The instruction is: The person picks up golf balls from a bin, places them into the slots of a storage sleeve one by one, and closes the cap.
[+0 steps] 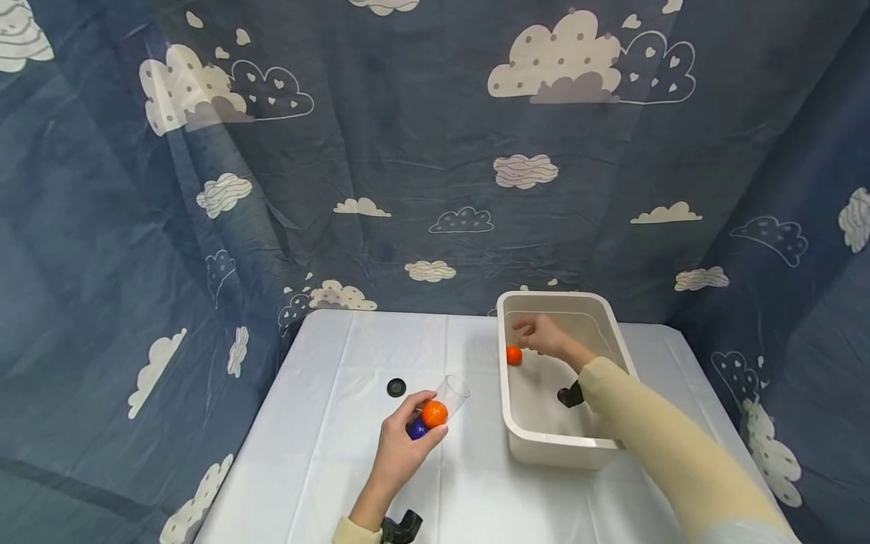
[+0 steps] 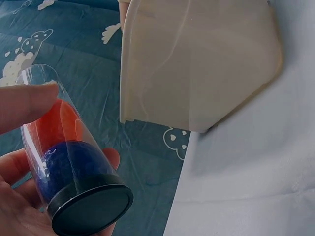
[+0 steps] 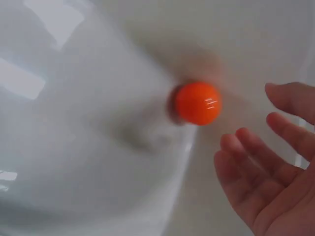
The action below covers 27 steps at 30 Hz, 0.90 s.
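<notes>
My left hand grips a clear tube around its side, thumb opposite the fingers. Inside the tube a blue ball sits at the bottom, against the black end cap, with an orange ball above it. The tube's other end has no cap and tilts up to the right in the head view. My right hand is down inside the beige bin, fingers relaxed and holding nothing. Close by its fingertips, another orange ball lies near the bin's left wall.
A black round cap lies on the white table, behind the left hand. The bin stands on the table's right side, its walls around the right forearm. A dark cloud-patterned curtain encloses the back and sides.
</notes>
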### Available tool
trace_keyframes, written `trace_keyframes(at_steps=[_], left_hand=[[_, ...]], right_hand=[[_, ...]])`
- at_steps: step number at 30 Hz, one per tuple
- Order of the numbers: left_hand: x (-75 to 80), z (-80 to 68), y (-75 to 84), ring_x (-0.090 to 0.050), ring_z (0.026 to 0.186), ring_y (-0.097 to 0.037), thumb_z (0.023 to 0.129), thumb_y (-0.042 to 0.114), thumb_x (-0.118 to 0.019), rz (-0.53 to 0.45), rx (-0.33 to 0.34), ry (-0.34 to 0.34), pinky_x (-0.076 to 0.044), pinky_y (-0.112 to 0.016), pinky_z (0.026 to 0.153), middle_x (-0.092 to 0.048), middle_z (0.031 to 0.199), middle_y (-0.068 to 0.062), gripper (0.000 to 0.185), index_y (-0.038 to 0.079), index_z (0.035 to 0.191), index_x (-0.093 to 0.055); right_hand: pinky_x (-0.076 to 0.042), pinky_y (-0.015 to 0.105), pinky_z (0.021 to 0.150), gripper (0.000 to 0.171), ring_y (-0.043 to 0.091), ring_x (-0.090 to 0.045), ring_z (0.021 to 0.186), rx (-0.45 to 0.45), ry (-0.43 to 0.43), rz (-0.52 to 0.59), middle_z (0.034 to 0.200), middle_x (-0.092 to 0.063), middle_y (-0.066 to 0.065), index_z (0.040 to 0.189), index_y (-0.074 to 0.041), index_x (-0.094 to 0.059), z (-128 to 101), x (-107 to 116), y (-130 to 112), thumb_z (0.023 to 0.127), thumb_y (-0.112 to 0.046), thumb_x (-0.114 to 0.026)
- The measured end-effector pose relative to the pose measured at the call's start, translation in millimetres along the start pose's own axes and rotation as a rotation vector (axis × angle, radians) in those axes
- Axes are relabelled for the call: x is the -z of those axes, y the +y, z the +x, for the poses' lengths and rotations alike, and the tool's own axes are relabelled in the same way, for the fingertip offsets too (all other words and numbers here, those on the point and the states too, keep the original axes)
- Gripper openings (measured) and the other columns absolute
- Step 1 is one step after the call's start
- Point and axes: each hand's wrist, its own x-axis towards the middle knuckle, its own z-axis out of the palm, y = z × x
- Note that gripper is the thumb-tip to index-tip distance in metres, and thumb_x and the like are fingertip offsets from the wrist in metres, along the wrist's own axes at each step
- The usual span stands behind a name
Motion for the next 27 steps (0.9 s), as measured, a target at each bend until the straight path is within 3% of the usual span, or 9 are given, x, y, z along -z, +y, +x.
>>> trace_keyframes(at_steps=[3, 6, 10, 17, 21, 27], left_hand=[[4.4, -2.4, 12.4, -0.066, 0.093, -0.028, 0.081, -0.001, -0.081, -0.007, -0.004, -0.008, -0.056, -0.037, 0.082, -0.068, 0.113, -0.013, 0.049, 0.005, 0.126, -0.064], [7.3, -3.6, 16.6, -0.066, 0.093, -0.026, 0.081, 0.0, -0.081, -0.007, -0.008, -0.004, -0.056, -0.036, 0.082, -0.069, 0.114, -0.013, 0.048, 0.006, 0.126, -0.064], [8.9, -3.0, 13.7, -0.067, 0.095, -0.026, 0.081, 0.0, -0.082, 0.003, -0.02, 0.007, -0.056, -0.035, 0.083, -0.068, 0.116, -0.012, 0.049, 0.009, 0.125, -0.064], [9.0, -0.3, 10.2, -0.067, 0.096, -0.027, 0.081, 0.0, -0.082, -0.018, -0.02, 0.009, -0.056, -0.035, 0.084, -0.068, 0.116, -0.012, 0.05, 0.008, 0.126, -0.064], [9.6, -0.6, 8.9, -0.067, 0.095, -0.027, 0.081, 0.0, -0.082, -0.021, -0.013, 0.006, -0.055, -0.035, 0.084, -0.069, 0.114, -0.012, 0.05, 0.01, 0.126, -0.064], [9.8, -2.1, 7.6, -0.066, 0.095, -0.027, 0.082, 0.0, -0.081, -0.02, -0.002, -0.004, -0.056, -0.035, 0.084, -0.068, 0.115, -0.013, 0.05, 0.005, 0.127, -0.063]], right_hand=[[-0.053, 0.036, 0.059, 0.045, 0.03, -0.063, 0.076, -0.024, -0.017, -0.016, 0.097, -0.072, 0.019, 0.132, 0.004, -0.059, 2.9, -7.7, 8.9, 0.089, -0.002, -0.069], [-0.056, 0.044, 0.062, 0.048, 0.033, -0.064, 0.075, -0.067, -0.033, -0.024, 0.093, -0.071, 0.02, 0.133, 0.002, -0.059, 5.3, -13.7, 13.1, 0.088, -0.006, -0.072], [-0.057, 0.052, 0.069, 0.051, 0.035, -0.065, 0.075, -0.087, -0.04, -0.052, 0.089, -0.071, 0.022, 0.135, 0.001, -0.058, 10.5, -19.7, 14.7, 0.088, -0.009, -0.074], [-0.058, 0.048, 0.067, 0.047, 0.03, -0.065, 0.069, -0.166, -0.04, -0.105, 0.079, -0.069, 0.016, 0.128, -0.001, -0.064, 21.0, -23.6, 19.7, 0.084, -0.011, -0.077], [-0.057, 0.05, 0.069, 0.044, 0.025, -0.062, 0.063, -0.229, -0.11, -0.093, 0.074, -0.068, 0.014, 0.122, -0.001, -0.067, 20.1, -26.6, 20.2, 0.081, -0.011, -0.08], [-0.058, 0.05, 0.07, 0.044, 0.025, -0.063, 0.068, -0.274, -0.185, -0.074, 0.08, -0.069, 0.013, 0.118, -0.004, -0.066, 16.4, -37.3, 20.8, 0.078, -0.01, -0.083]])
